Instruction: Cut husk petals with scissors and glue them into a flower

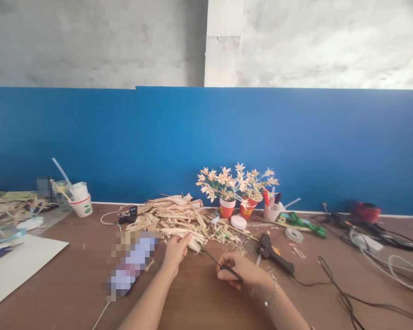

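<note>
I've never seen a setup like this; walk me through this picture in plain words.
There is no machine here: you see a person's two bare hands. The single picture comes from a camera worn on the head, looking forward and down.

The left hand holds a pale, dry strip of husk-like material near a large heap of similar strips. The right hand holds dark-handled scissors, their blades pointing towards that piece.

On the brown table, behind the hands, two cups hold pale artificial-looking flowers. To the right lies a black glue gun with its cable; to the left, a phone-like device, blurred out.
</note>
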Motion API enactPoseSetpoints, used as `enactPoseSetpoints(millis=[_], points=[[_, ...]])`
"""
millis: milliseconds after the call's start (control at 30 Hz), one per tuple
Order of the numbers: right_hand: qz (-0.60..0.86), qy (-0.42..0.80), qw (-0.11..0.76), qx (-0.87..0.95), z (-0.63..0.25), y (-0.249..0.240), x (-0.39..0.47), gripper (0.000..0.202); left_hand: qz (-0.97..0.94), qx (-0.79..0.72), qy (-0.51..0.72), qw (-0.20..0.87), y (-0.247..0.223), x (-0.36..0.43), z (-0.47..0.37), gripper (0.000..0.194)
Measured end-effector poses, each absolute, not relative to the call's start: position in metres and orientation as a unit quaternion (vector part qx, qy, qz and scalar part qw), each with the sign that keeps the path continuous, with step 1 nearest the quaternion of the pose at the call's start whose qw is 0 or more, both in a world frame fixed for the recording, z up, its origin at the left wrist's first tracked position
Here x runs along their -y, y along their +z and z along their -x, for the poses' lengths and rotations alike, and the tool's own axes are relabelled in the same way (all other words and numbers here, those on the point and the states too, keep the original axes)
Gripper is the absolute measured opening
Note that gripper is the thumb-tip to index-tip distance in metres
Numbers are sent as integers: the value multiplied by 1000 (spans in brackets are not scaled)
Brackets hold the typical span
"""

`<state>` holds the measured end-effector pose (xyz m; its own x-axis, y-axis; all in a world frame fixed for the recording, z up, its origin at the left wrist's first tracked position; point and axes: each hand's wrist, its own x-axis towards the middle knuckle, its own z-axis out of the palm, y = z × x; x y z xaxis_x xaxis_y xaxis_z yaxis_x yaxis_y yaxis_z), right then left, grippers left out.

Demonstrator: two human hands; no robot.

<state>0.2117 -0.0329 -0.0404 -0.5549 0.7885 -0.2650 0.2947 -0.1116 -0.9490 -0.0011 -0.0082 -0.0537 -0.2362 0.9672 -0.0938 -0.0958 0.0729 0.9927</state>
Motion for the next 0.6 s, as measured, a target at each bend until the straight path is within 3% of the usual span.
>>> enactPoseSetpoints(millis=[600], points=[[454,591,152,649,-213,-37,35,24,-432,-543,511,507,-58,9,-3,34]])
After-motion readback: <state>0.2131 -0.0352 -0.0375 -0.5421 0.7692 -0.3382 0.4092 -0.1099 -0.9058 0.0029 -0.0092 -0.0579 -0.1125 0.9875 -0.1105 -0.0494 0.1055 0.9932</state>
